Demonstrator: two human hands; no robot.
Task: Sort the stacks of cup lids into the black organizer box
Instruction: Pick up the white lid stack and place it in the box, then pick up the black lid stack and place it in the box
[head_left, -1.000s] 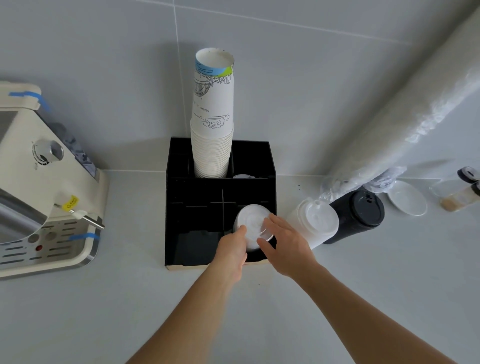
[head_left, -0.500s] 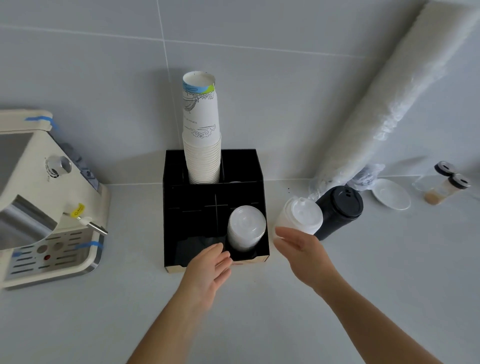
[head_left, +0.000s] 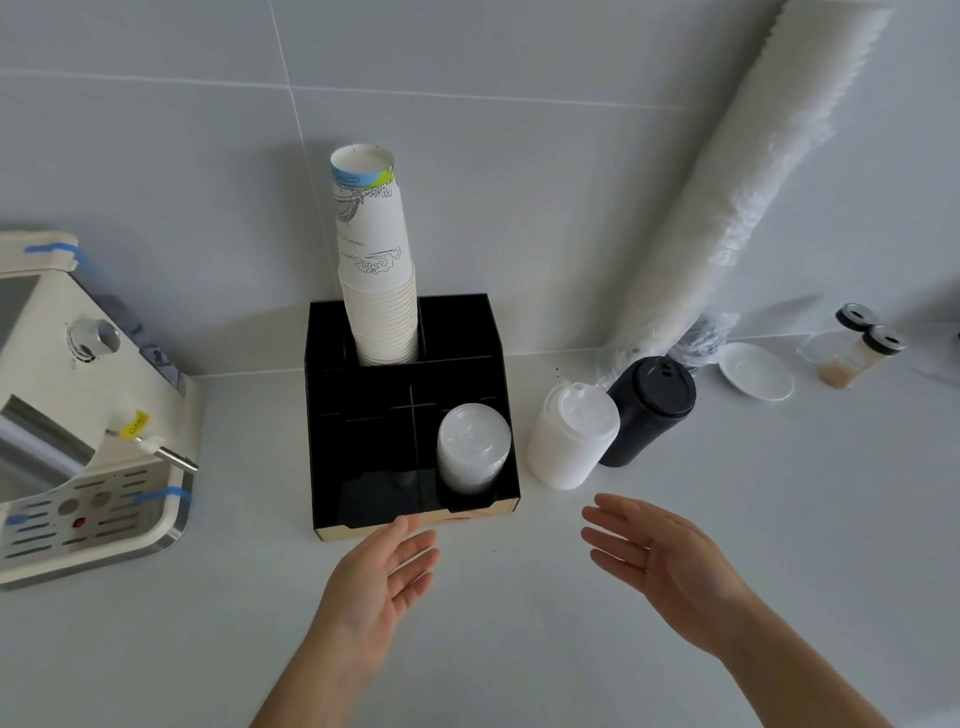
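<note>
Clear lids stand stacked in the black organizer box's front right compartment. White lids and black lids wait beside it on the tabletop. My left hand and right hand hover with an open, empty grip.

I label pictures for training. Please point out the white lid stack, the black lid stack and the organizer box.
white lid stack (head_left: 582, 418): head view, top lid.
black lid stack (head_left: 657, 387): head view, top lid.
organizer box (head_left: 363, 436): head view, inner divider.

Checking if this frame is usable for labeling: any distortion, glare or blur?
Head view: wide-angle bending tilts the paper cup stack and wall tile lines; soft even light, faint shadows; slight sheen inside the black organizer box; both hands fairly sharp.
</note>
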